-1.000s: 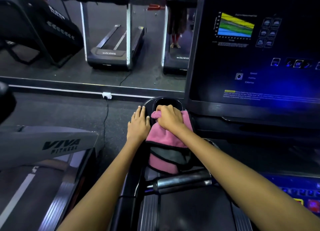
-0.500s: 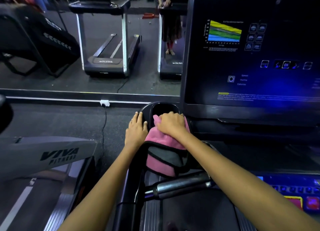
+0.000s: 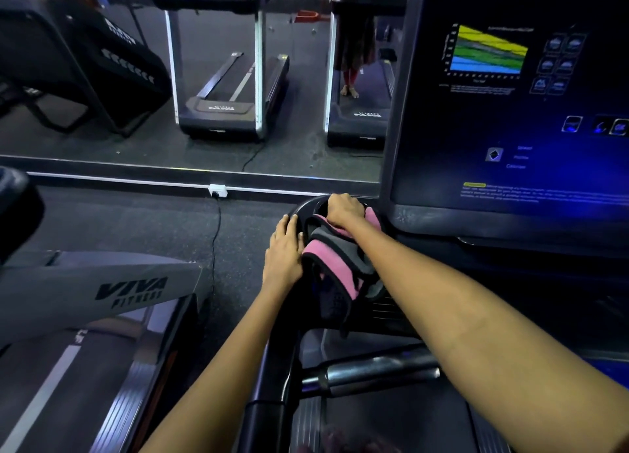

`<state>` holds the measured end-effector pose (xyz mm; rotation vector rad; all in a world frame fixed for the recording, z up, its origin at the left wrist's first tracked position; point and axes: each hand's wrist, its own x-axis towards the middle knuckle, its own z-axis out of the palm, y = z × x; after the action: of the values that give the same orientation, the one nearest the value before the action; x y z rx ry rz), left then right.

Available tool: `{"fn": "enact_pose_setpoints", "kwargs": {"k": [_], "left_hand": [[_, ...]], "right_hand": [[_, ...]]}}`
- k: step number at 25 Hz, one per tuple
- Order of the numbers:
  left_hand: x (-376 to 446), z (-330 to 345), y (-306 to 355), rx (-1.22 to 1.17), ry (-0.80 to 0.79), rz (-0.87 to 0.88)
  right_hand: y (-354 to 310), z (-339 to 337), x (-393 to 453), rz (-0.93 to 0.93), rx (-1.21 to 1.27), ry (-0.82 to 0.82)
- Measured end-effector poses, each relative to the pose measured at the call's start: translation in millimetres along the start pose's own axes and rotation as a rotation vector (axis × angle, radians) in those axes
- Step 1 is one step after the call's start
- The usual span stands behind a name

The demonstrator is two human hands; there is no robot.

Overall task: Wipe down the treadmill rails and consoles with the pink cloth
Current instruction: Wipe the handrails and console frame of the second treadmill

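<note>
The pink cloth (image 3: 335,258) was bunched up, pink with grey panels and a dark trim, draped over the left end of the treadmill console, with its lower folds hanging down toward the metal handlebar (image 3: 371,372). The right hand (image 3: 343,211) gripped its upper end, fingers (image 3: 335,202) curled over the fabric and dipping into the round cup holder (image 3: 306,211). Just left of those fingers, the left hand (image 3: 284,248) lay flat with straight fingers on the cup holder's rim, its edge touching the cloth. The lit screen (image 3: 510,112) stood right of them.
</note>
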<state>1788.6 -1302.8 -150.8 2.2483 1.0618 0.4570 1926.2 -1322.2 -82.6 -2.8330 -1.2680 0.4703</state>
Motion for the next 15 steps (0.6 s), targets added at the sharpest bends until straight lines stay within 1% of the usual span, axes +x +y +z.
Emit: {"fn": "enact_pose_setpoints", "kwargs": {"k": [2,4,5,6,7,8,9,10,11,13,14,15], "left_hand": [[2,1,0,-0.021,0.001,-0.013],[3,1,1,-0.021,0.003,-0.033],[2,1,2,-0.011,-0.002,-0.041],[2,1,2,0.003,-0.005,-0.048],[1,0,2,0.019,-0.005,-0.057],[2,-1,3,0.033,-0.004,-0.066],[2,-2,4,0.047,-0.006,-0.073],[1,-2,5,0.061,-0.005,-0.076],[1,-2,5,0.072,0.000,-0.075],[0,-3,7,0.076,0.009,-0.077],[0,-3,8,0.070,0.009,-0.080],[0,-4,8,0.063,0.008,-0.079]], "right_hand": [[2,-8,-1,-0.021,-0.002,-0.108],[-1,-18,-5,-0.004,-0.048,-0.293],[-6,-18,-6,0.033,-0.086,-0.386],[-10,-15,-6,0.105,-0.115,-0.427],[-10,-10,-4,0.177,-0.101,-0.424],[-11,1,3,0.200,-0.135,-0.393],[1,33,24,0.114,-0.170,-0.432],[1,53,34,0.023,-0.393,-0.458],[2,58,42,-0.028,-0.491,-0.392],[-9,35,27,0.000,-0.372,-0.265],[-17,18,5,0.011,-0.465,-0.269],[-20,16,-8,-0.046,-0.563,-0.216]]}}
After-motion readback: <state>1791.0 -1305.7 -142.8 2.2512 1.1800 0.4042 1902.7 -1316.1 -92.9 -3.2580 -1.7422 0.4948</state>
